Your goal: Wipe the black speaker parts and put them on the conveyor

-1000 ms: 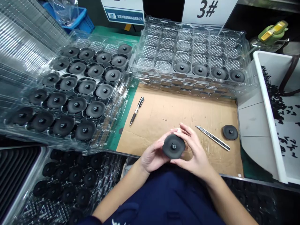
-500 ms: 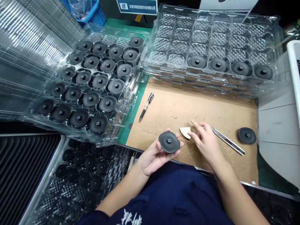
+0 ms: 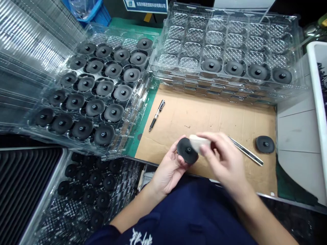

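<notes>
My left hand [image 3: 170,170] grips a round black part [image 3: 186,153] by its edges, its small central stub facing up. Pinched in my right hand [image 3: 224,156] is a white wedge-shaped piece [image 3: 197,142], blurred by motion, at the right edge of the black part. Whether the two touch is hard to tell. Under both hands lies a brown cardboard sheet [image 3: 184,105]. On it, right of my right hand, are a slim knife-like tool [image 3: 246,151] and another black part [image 3: 265,144].
A pen [image 3: 156,115] lies on the cardboard's left. Clear trays with black parts stand at the left [image 3: 122,117] and behind [image 3: 204,75]. A white bin [image 3: 316,75] is at the right edge, a blue basket [image 3: 102,15] at the back left. More filled trays sit lower left.
My right hand has picked the white piece up off the cardboard and brought it to the black part. My left hand has tilted the black part. The view has shifted slightly.
</notes>
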Demonstrator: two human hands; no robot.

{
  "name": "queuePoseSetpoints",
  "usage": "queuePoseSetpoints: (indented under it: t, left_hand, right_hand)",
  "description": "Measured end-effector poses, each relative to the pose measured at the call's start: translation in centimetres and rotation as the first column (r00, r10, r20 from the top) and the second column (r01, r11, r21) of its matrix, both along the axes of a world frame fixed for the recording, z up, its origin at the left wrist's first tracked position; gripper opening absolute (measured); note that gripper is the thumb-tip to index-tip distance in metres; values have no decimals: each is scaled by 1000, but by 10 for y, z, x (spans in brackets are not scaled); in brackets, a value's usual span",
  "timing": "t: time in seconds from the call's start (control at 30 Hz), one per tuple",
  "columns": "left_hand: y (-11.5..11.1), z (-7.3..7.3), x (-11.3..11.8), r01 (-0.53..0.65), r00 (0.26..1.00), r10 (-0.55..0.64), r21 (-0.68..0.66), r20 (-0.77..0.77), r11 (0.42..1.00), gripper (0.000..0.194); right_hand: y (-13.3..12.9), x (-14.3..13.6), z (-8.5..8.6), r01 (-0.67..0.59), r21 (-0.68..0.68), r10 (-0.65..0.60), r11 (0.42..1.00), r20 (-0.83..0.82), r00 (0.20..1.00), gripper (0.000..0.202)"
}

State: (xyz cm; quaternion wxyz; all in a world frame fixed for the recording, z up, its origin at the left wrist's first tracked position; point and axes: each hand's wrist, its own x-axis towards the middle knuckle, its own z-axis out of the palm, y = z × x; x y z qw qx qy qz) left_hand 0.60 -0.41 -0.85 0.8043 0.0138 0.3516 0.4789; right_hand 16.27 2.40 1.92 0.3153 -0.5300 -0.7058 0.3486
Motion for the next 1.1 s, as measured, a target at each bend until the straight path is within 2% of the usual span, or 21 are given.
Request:
queuePoseSetpoints:
  t: [0.07, 0.13, 0.2, 0.23, 0.3, 0.37, 0.43, 0.5, 0.57, 0.67, 0.73, 0.8, 0.87, 0.93, 1.0, 1.03, 1.1]
  left_hand:
    - [2, 2, 2, 26, 997, -27, -20, -67, 999, 64]
    - [3, 4, 2, 26, 991, -30, -25, -132, 999, 64]
    - [5, 6, 3, -11, 984, 10, -2, -179, 1000, 63]
    - [5, 7, 3, -16, 983, 17, 11, -182, 1000, 58]
    - [5, 8, 4, 9, 987, -3, 41, -160, 999, 48]
    - [4, 10, 4, 42, 990, -34, 57, -135, 998, 46]
    - [4, 12, 2, 40, 989, -34, 39, -143, 998, 54]
    - [4, 15, 2, 19, 986, -18, 3, -168, 1000, 56]
    - [5, 20, 3, 21, 984, -21, 2, -178, 1000, 47]
    - [9, 27, 4, 63, 986, -53, 62, -155, 996, 44]
    - [11, 31, 2, 60, 984, -45, 80, -171, 995, 55]
    - [12, 34, -1, 26, 976, -14, 53, -218, 998, 62]
    - [11, 35, 1, 20, 972, -6, 58, -235, 998, 62]
    - [9, 36, 6, 75, 979, -52, 112, -200, 991, 63]
    - [7, 38, 11, 124, 980, -93, 172, -176, 977, 68]
    - [6, 39, 13, 125, 980, -91, 186, -179, 975, 70]
    - [5, 40, 14, 99, 975, -60, 175, -215, 980, 73]
  right_hand:
    - [-2, -10, 19, -95, 38, 97, 995, -58, 994, 26]
    - [-1, -15, 30, -208, -35, 206, 977, -58, 977, 23]
    - [2, -17, 33, -278, -114, 276, 954, -33, 961, 19]
    - [4, -18, 33, -266, -106, 265, 958, -22, 964, 19]
    - [5, -19, 31, -163, 19, 163, 986, -19, 986, 21]
    - [2, -21, 30, -93, 125, 101, 988, -60, 993, 27]
    - [-3, -21, 31, -159, 86, 168, 984, -111, 980, 27]
    - [-5, -20, 32, -241, -27, 235, 970, -134, 963, 22]
    - [-4, -20, 33, -206, -48, 200, 977, -112, 973, 19]
    - [-4, -23, 32, -69, 156, 86, 985, -107, 991, 27]
    - [-7, -21, 32, -100, 232, 136, 968, -145, 980, 32]
    - [-10, -15, 32, -213, 180, 242, 960, -157, 958, 29]
    - [-9, -10, 33, -240, 116, 256, 964, -144, 956, 22]
    - [-9, -8, 32, -147, 179, 170, 973, -122, 978, 23]
    - [-12, -9, 29, -32, 337, 73, 941, -109, 991, 28]
    - [-16, -10, 26, 8, 406, 36, 914, -100, 994, 30]
    - [-23, -11, 21, 50, 437, -12, 898, -89, 996, 24]
